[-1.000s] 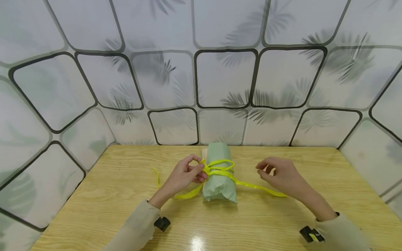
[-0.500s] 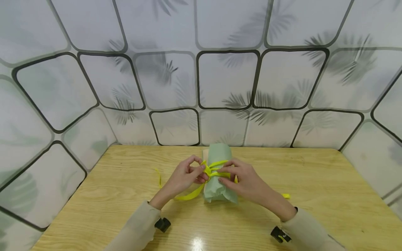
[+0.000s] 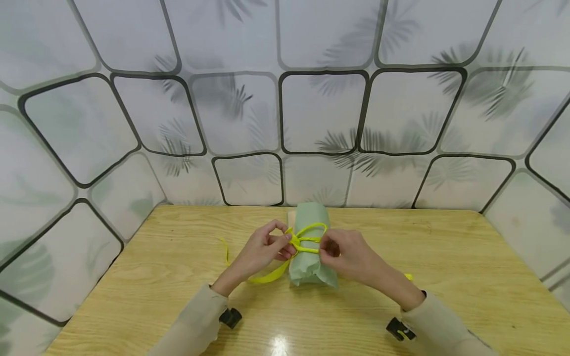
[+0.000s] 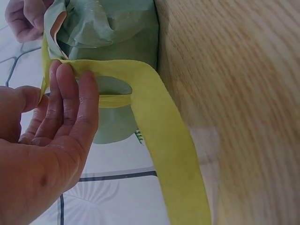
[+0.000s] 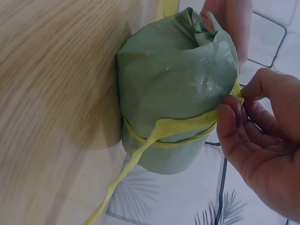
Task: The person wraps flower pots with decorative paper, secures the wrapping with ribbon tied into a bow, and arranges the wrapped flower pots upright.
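Note:
A roll-shaped package [image 3: 312, 213] in pale green paper lies on the table, its near end crumpled and folded. Yellow ribbon [image 3: 307, 249] runs around its middle, with a loop standing up on top. At the knot on the package's left side, my left hand [image 3: 262, 248] pinches the ribbon between thumb and fingers. My right hand [image 3: 356, 256] pinches a strand of ribbon at the package's right side, seen also in the right wrist view, where the fingertips [image 5: 226, 105] meet on it. One wide ribbon tail [image 4: 173, 154] hangs past the left hand.
The wooden table [image 3: 147, 296] ends at a patterned wall covering [image 3: 320, 113] right behind the package. A pale beige piece [image 3: 291, 218] shows along the package's far left side. Another ribbon tail [image 5: 112, 187] trails over the table on the right.
My right hand has come in from the right to the package and now pinches the ribbon there. The loop stands out more than half a second ago. My left hand has stayed at the knot.

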Action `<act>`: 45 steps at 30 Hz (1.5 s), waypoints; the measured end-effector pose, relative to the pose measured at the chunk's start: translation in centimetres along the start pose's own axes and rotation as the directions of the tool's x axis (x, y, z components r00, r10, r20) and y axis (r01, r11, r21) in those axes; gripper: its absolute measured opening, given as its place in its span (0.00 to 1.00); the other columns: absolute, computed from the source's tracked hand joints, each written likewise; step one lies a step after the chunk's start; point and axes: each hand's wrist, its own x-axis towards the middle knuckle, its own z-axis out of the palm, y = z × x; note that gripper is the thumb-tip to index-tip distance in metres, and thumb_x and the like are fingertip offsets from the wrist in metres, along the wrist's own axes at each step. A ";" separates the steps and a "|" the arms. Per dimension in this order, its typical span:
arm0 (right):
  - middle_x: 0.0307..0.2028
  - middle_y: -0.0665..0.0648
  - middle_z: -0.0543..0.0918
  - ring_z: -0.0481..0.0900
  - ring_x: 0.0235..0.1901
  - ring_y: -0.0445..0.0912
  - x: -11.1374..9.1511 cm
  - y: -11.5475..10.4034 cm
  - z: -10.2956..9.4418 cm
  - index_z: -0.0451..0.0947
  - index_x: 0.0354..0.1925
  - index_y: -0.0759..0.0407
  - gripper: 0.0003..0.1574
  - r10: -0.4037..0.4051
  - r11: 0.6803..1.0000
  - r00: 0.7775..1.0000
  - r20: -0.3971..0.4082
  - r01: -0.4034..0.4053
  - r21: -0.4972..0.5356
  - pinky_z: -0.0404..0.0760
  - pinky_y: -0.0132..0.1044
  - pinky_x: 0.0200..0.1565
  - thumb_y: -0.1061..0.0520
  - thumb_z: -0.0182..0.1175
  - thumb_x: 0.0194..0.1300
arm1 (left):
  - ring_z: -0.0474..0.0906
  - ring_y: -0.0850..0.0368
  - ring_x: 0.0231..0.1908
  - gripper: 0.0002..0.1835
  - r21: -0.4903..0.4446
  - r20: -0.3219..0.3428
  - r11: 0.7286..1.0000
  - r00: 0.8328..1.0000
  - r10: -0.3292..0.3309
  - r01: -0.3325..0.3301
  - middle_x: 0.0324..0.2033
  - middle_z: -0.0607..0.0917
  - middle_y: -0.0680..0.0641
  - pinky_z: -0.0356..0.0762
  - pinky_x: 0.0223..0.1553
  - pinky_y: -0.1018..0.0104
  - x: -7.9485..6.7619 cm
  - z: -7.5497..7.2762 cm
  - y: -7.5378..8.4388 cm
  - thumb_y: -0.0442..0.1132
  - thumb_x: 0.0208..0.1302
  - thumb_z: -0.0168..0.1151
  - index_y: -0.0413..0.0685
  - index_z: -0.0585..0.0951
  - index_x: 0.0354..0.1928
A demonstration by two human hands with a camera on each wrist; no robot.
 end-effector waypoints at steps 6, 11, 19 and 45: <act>0.21 0.44 0.75 0.68 0.22 0.30 -0.5 0.3 -0.5 0.78 0.29 0.53 0.11 0.039 0.999 0.999 -0.003 -0.039 0.007 0.72 0.27 0.23 0.69 0.66 0.57 | 0.89 0.52 0.36 0.10 0.005 -0.001 1.000 1.000 0.006 -0.006 0.36 0.91 0.38 0.89 0.44 0.55 0.0 0.0 0.0 0.43 0.80 0.54 0.44 0.74 0.52; 0.20 0.42 0.71 0.63 0.21 0.29 -0.7 0.5 -0.8 0.85 0.35 0.54 0.07 0.010 0.999 1.000 -0.007 -0.010 -0.045 0.69 0.27 0.22 0.61 0.74 0.59 | 0.89 0.52 0.36 0.10 0.010 0.003 1.000 1.000 0.007 -0.007 0.36 0.91 0.38 0.89 0.44 0.56 0.0 0.0 -0.1 0.43 0.80 0.53 0.43 0.74 0.52; 0.21 0.42 0.71 0.61 0.21 0.28 -1.1 0.8 -1.2 0.90 0.35 0.52 0.04 -0.017 0.996 1.000 0.000 0.016 -0.088 0.67 0.26 0.22 0.59 0.76 0.58 | 0.90 0.49 0.37 0.11 -0.003 -0.039 1.000 0.999 0.004 -0.004 0.40 0.89 0.37 0.89 0.43 0.56 0.0 0.2 -0.4 0.43 0.79 0.55 0.42 0.75 0.51; 0.30 0.54 0.85 0.68 0.24 0.29 -1.4 1.4 -1.2 0.90 0.39 0.61 0.17 -0.037 0.996 0.997 -0.063 0.032 -0.080 0.73 0.26 0.24 0.75 0.61 0.60 | 0.84 0.64 0.30 0.06 -0.541 -0.097 0.838 0.986 -0.135 0.062 0.41 0.89 0.50 0.84 0.34 0.74 1.1 1.9 -0.1 0.33 0.77 0.48 0.46 0.69 0.37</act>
